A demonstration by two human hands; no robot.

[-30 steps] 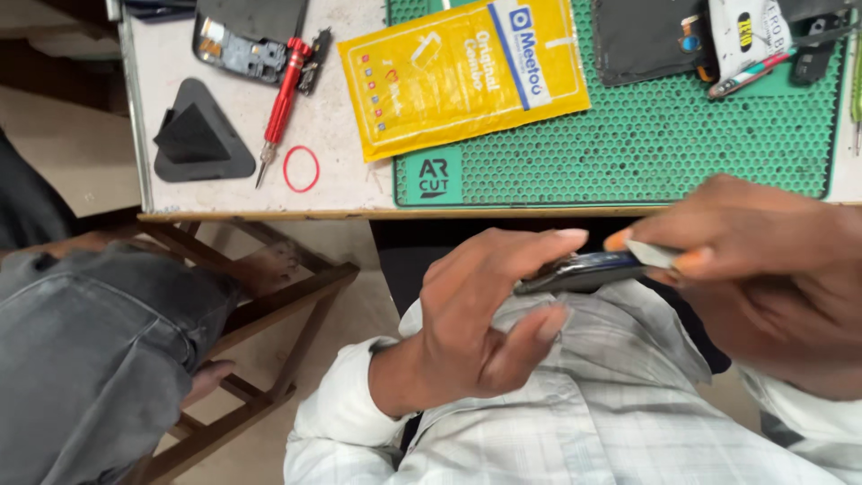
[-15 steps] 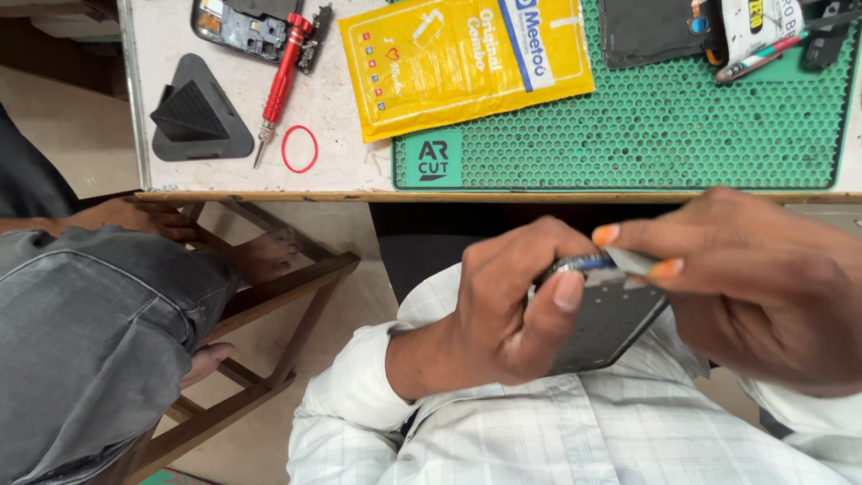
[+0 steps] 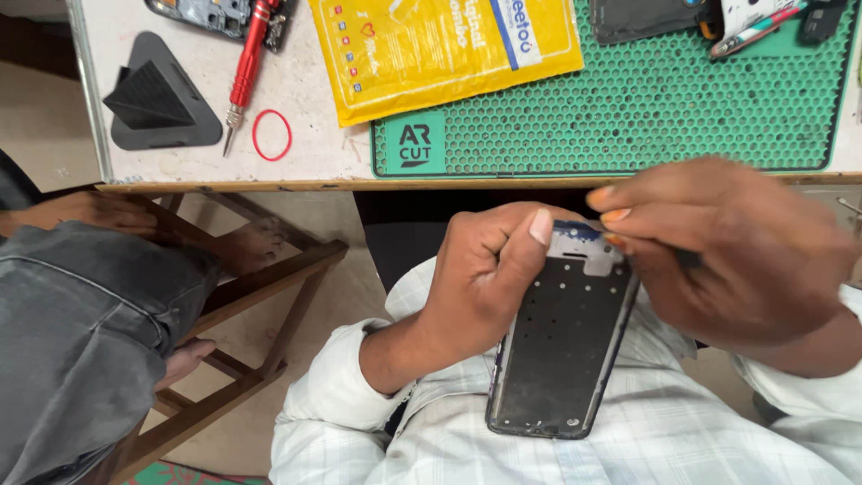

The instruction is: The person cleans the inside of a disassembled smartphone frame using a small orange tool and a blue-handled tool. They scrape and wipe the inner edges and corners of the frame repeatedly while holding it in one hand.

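Observation:
My left hand (image 3: 485, 269) grips a dark phone frame (image 3: 561, 355) by its left edge, thumb over the top corner, holding it flat above my lap below the table edge. The frame's inner side faces up, black with small holes and a pale strip at its top end. My right hand (image 3: 727, 247) is closed over the frame's top right corner, fingertips pinched at the pale strip; whether it holds a small tool there is hidden by the fingers.
On the table lie a green honeycomb mat (image 3: 628, 99), a yellow padded envelope (image 3: 440, 49), a red screwdriver (image 3: 244, 63), a red rubber ring (image 3: 272, 135) and a black triangular stand (image 3: 157, 99). Another person's legs (image 3: 81, 323) rest on a wooden stool (image 3: 260, 305) at left.
The phone frame has turned from edge-on to lying flat with its inner side up. Both hands stayed on it, and the view shifted closer toward the table.

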